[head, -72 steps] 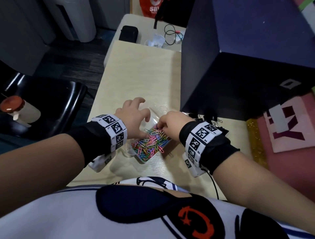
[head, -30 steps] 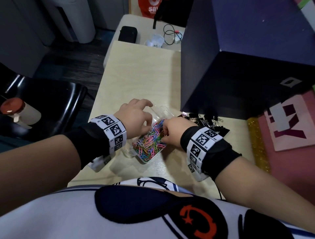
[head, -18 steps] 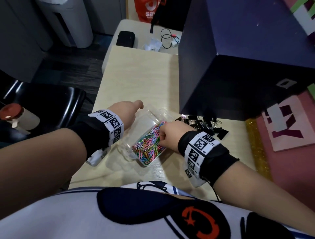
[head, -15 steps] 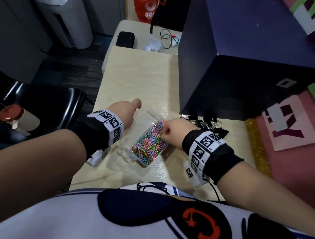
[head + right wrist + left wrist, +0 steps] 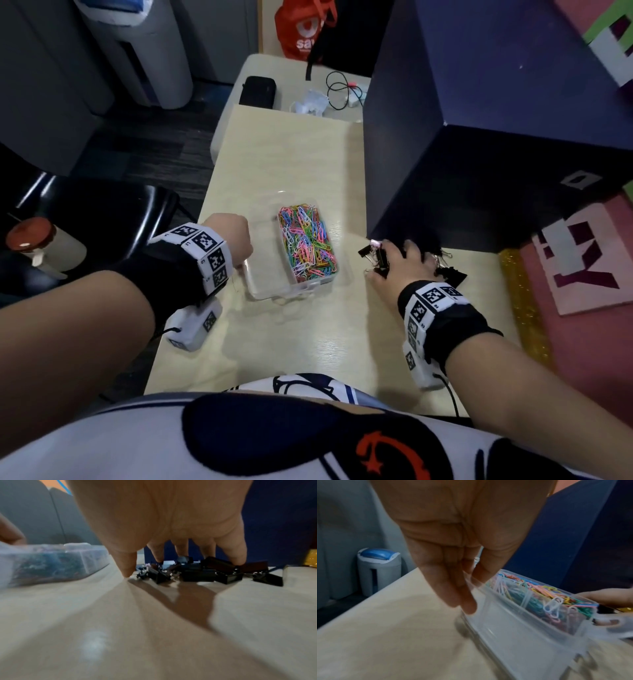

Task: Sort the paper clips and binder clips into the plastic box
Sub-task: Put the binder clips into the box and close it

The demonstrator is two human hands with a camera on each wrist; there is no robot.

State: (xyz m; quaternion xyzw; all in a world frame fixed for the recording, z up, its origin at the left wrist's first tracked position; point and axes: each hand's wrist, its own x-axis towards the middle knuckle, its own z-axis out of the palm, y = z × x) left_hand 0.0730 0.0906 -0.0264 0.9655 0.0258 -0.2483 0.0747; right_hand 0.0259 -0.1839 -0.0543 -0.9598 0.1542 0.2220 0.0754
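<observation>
A clear plastic box (image 5: 263, 274) lies on the pale table (image 5: 291, 164). Its right compartment is full of coloured paper clips (image 5: 306, 243) and its left compartment is bare. My left hand (image 5: 245, 263) pinches the box's left wall; in the left wrist view the thumb is inside the plastic box (image 5: 513, 628) and the fingers (image 5: 464, 601) are outside, beside the paper clips (image 5: 547, 599). My right hand (image 5: 397, 260) is spread over a pile of black binder clips (image 5: 448, 274). In the right wrist view its fingertips (image 5: 238, 559) touch the binder clips (image 5: 197, 574) and hold none.
A big dark blue box (image 5: 479, 154) stands right behind the binder clips. A pink board (image 5: 582, 274) and a gold glitter strip (image 5: 520, 301) lie to the right. Left of the table are a black chair (image 5: 96, 219) and a brown-lidded bottle (image 5: 30, 240).
My right hand left the paper clips in the box and moved right onto the binder clip pile. The box now lies turned, end-on to me. My left hand shifted to its left wall.
</observation>
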